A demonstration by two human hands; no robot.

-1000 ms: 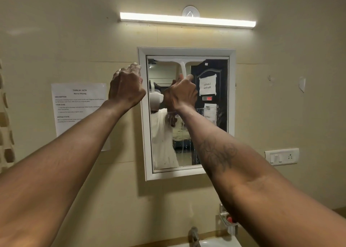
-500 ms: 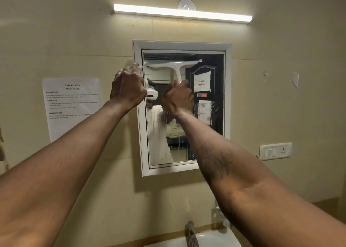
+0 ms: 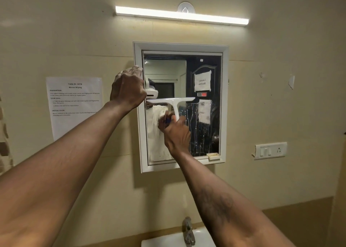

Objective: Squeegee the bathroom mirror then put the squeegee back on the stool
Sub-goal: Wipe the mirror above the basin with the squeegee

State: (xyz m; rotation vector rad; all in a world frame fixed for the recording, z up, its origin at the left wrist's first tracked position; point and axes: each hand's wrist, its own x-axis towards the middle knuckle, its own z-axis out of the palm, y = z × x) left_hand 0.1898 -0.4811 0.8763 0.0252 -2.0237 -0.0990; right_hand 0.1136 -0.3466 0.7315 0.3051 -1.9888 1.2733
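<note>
- Squeegee point(image 3: 171, 101) handle sits inside our right hand point(image 3: 177, 134), fingers closed tight around it.
- White T-shaped tool, its blade level across the mirror point(image 3: 202, 69) at mid-height, streaky droplets below.
- Our left hand point(image 3: 128, 88) curls shut over the mirror's left frame edge.
</note>
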